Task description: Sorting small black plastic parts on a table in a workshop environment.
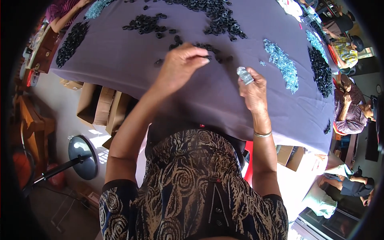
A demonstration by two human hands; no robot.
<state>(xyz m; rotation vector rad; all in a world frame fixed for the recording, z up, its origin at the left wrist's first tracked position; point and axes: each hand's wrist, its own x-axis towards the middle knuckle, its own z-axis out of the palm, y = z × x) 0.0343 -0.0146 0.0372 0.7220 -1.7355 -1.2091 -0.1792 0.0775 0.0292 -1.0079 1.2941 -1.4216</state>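
My left hand (179,67) is over the cloth in a pinch, thumb and forefinger together on a small black ring (208,58), of which only a dark bit shows. Just beyond these fingers lies a loose cluster of black rings (176,41). To the right, my right hand (255,90) is closed around a shiny silver piece (245,76) that sticks out above the thumb; its exact kind is not clear. A bracelet circles that wrist. Right of this hand spreads a pile of small clear bluish pieces (282,64).
A purple-grey cloth (192,96) covers the table. More black rings (224,22) are heaped at the far side, with a dark pile (72,44) at the left edge and another (321,74) at the right. Cardboard boxes (102,106) stand below on the left. Other people sit along the right.
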